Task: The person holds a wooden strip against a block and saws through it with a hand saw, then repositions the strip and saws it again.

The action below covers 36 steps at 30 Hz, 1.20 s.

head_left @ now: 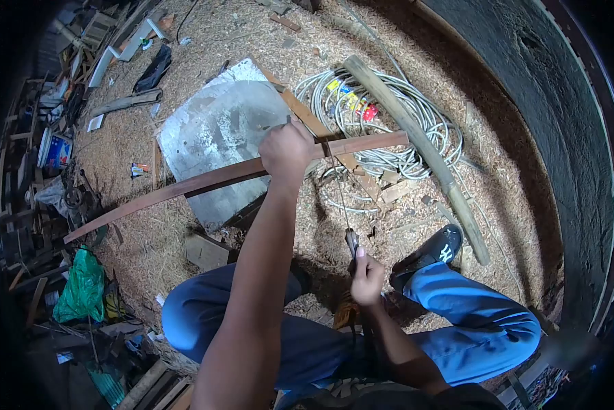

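Note:
A long reddish wooden strip [204,180] lies across the view, its left part resting over a grey metal sheet [211,130]. My left hand [286,148] is closed around the strip, right of its middle. In my right hand [368,277] is the dark handle of a hand saw [351,240], held between my knees. Its thin blade points away from me and meets the strip just right of my left hand. How deep the blade sits in the wood cannot be made out.
Beyond the strip lie a coil of grey cable [416,109] and a thick wooden pole [416,133]. Wood shavings cover the ground. Scrap wood and a green plastic bag [81,287] are piled at left. A dark curved wall [526,75] rises at right.

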### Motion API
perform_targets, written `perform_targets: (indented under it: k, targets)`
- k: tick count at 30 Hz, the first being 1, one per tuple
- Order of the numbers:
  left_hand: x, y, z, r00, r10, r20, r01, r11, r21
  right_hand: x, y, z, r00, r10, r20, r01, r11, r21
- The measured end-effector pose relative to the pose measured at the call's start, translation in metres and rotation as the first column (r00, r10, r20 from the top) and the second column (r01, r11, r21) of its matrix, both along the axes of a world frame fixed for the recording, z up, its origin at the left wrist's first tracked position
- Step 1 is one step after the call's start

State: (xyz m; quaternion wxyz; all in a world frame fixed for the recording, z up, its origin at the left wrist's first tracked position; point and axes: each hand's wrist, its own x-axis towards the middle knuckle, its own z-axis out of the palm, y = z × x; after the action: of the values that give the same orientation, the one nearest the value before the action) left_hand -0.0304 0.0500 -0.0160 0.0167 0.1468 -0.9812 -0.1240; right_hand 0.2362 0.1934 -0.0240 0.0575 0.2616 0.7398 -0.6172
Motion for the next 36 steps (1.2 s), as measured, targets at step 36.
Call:
perform_targets:
  k: [36]
  targets:
    - [0.002, -0.002, -0.001, 0.997, -0.049, -0.055, 0.048, 0.999, -0.024, -0.081, -0.004, 0.008, 0.999, 0.032, -0.028, -0.032, 0.999, 0.004]
